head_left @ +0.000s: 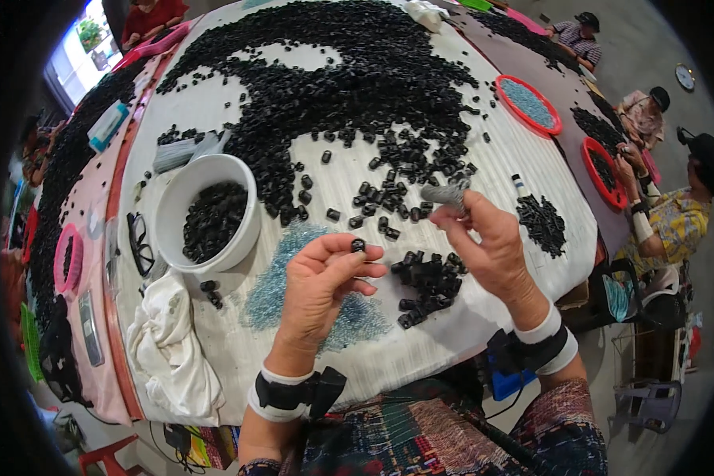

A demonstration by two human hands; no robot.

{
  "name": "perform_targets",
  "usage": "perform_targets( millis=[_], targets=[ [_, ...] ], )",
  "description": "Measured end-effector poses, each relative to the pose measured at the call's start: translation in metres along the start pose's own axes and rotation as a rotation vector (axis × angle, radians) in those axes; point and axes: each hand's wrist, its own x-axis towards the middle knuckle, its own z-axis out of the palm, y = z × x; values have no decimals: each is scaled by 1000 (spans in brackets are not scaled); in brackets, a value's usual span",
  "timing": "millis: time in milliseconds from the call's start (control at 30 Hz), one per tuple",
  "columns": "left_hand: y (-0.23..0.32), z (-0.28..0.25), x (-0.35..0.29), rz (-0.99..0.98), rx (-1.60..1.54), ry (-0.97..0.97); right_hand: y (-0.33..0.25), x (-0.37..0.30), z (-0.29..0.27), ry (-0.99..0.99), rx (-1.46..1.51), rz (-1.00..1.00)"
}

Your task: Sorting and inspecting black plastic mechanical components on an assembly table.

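My left hand (321,285) is closed in a pinch on a small black cylindrical part (358,245) with an open end. My right hand (496,250) is raised to the right of it, fingers curled, with a grey ribbed piece (444,194) at the fingertips; whether it is held or worn on a finger is unclear. Between and below the hands sits a compact pile of black parts (428,289). Under my left hand spreads a heap of tiny bluish wiry pieces (274,289), perhaps springs. More loose black cylinders (385,194) lie just beyond.
A huge heap of black parts (349,87) covers the far table. At left stand a white bucket (248,238), eyeglasses (140,244) and a crumpled white cloth (174,349). Thin black pieces (541,226) lie at right, near a red-rimmed basket (558,127). Other people work around neighbouring tables.
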Motion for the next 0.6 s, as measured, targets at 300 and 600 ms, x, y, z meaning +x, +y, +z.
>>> perform_targets(
  millis=[300,600],
  targets=[
    [-3,-5,1,26,11,10,40,-34,-8,-110,-413,-144],
    [-3,-4,1,12,27,-13,53,-26,4,-301,-476,-198]
  ],
)
